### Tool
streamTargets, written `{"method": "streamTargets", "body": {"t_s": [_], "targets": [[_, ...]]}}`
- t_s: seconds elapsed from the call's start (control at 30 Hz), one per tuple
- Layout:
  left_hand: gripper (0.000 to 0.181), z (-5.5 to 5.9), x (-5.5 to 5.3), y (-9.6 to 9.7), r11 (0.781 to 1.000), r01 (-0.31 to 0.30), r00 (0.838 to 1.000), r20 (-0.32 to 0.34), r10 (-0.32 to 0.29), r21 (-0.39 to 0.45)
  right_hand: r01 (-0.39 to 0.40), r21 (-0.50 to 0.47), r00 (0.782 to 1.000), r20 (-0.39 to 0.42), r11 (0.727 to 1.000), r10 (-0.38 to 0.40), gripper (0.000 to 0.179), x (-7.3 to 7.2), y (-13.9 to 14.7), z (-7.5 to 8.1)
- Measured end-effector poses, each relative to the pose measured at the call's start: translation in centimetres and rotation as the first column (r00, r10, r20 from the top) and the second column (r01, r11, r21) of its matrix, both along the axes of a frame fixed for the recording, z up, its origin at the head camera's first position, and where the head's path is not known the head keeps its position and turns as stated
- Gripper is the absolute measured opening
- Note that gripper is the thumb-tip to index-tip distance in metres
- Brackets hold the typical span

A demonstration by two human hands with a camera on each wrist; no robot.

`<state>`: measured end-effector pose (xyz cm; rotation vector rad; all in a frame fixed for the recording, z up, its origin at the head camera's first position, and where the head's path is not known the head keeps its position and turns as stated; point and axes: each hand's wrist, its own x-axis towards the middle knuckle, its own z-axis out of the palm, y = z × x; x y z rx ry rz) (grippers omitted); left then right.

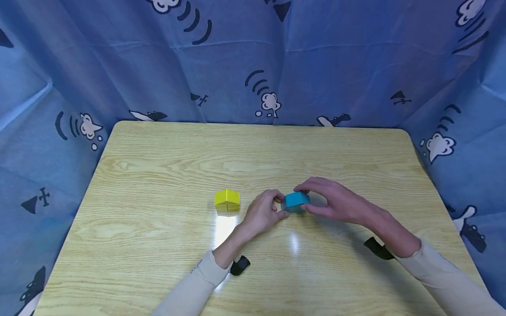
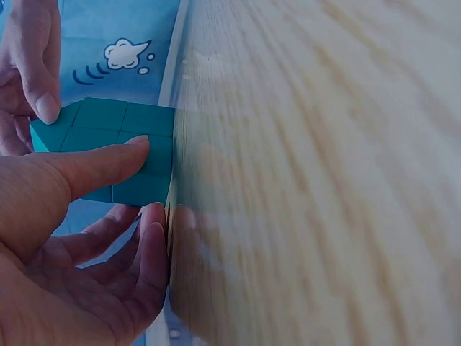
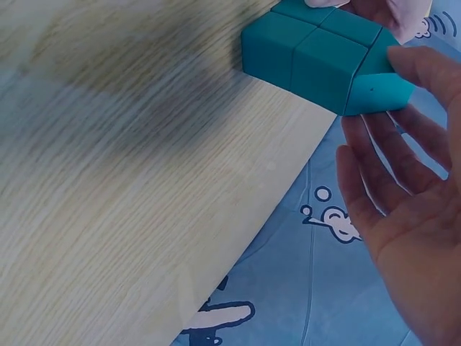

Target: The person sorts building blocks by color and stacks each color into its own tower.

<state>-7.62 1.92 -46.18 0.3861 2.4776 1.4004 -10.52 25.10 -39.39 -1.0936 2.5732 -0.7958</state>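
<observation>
Several teal blocks (image 2: pixel 142 189) stand stacked on the table like a small house, with a roof-shaped teal block (image 3: pixel 379 91) on top. My left hand (image 1: pixel 262 211) holds the lower blocks from the left, thumb across the near face and fingers on the far side. From the right, my right hand (image 1: pixel 336 199) pinches the roof-shaped block between thumb and fingertips. In the right wrist view the roof block sits flush against the blocks under it. Left of my left hand stands a yellow house-shaped stack (image 1: pixel 227 199), touched by neither hand.
The light wood table (image 1: pixel 158 263) has a far edge against a blue patterned curtain (image 1: pixel 229 57), which also hangs along both sides. Black wrist straps (image 1: pixel 240 266) show at both sleeves. Glare lies on the tabletop just before the yellow stack.
</observation>
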Motion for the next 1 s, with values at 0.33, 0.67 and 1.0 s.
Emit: {"method": "streamTargets", "body": {"t_s": [0.33,0.67,1.0], "targets": [[0.037,0.0,0.0,0.1,1.0,-0.005,1.0,0.006,0.005,-0.004,0.003,0.005,1.0,0.018,1.0,-0.003,0.04,0.0,0.1,-0.1],[0.046,0.2,0.3,-0.2,1.0,-0.002,1.0,0.006,0.002,0.005,0.039,-0.02,0.999,-0.027,0.999,-0.039,0.047,0.4,0.3,0.2],[0.044,2.0,2.5,-1.8,0.998,-0.039,0.998,-0.06,0.037,-0.041,0.24,-0.187,0.948,-0.164,0.952,-0.272,0.022,0.9,1.1,-0.1]]}}
